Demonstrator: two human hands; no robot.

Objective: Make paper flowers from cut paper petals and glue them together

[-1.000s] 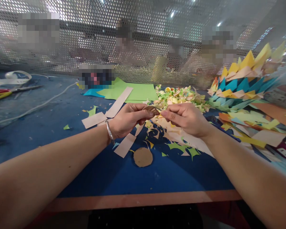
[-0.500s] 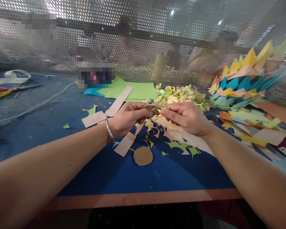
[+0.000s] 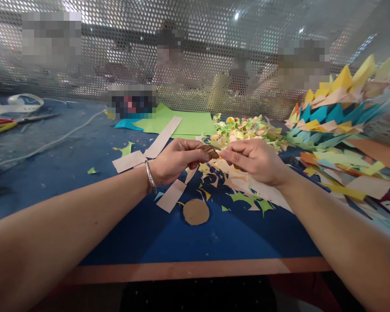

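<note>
Through the head view, I have my left hand (image 3: 178,158) clamped between thumb and fingers on a small brown, ridged cardboard piece (image 3: 210,151), held up over the blue tabletop (image 3: 143,245). My right hand (image 3: 255,159) has thumb and forefinger pinched together on its edge, though I can't tell how much they grip. Below lies a flat, round brown cardboard disc (image 3: 196,212), which looks cut to shape; the piece I hold seems unfinished, its full outline hidden by my fingers. Pale pink paper strips (image 3: 164,138) lie beside my left wrist, cut but loose. Beyond my hands, a heap of small green, yellow and pink paper pieces (image 3: 250,130) suggests much cutting is done, while the light green paper sheets (image 3: 190,123) look largely unused. To the right stands a spiky, multicoloured layered paper form (image 3: 336,112), apparently well advanced.
</note>
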